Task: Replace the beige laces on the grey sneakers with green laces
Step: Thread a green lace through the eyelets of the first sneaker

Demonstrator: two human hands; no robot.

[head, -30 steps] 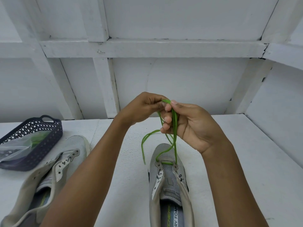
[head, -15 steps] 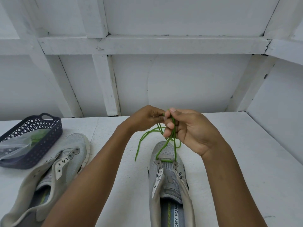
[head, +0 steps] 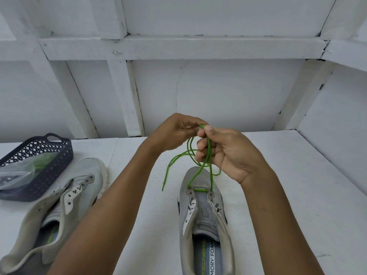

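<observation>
One green lace (head: 199,189) is pinched by the left hand (head: 174,133) and gripped in the curled right hand (head: 228,155), above the toe of a grey sneaker (head: 202,215). It is threaded through the frontmost eyelets

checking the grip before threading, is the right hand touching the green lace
Touching. The head view shows the right hand curled round the green lace, thumb pinching it near the top.
</observation>
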